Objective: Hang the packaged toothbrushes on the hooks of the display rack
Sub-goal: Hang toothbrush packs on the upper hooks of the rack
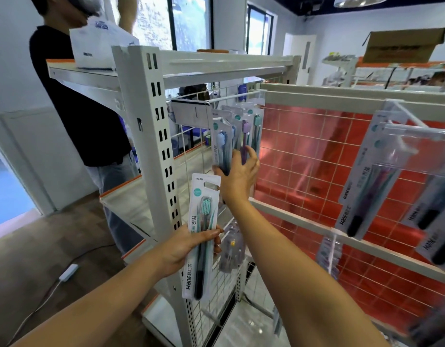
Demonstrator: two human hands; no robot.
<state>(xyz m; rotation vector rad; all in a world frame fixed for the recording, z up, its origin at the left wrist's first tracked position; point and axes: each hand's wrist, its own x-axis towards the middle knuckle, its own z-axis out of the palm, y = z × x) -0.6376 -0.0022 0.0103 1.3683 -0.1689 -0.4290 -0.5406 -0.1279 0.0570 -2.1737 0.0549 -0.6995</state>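
The left hand [189, 242] grips a packaged toothbrush [202, 236] around its middle, fingers curled over the front, holding it upright just in front of a white slotted post [161, 156]. The right hand [237, 176] reaches higher, fingers spread and touching the lower part of a row of packs [237, 131] hanging from a hook [237, 95] on the white wire grid [191, 136]. Right of that hand, a red-backed grid panel [311, 156] carries more packs [391, 176] on a nearer hook [409, 115]. Small packets [231, 249] hang lower down, behind the left hand. Beyond the rack, at upper left, stands a person in a black shirt [76, 101].
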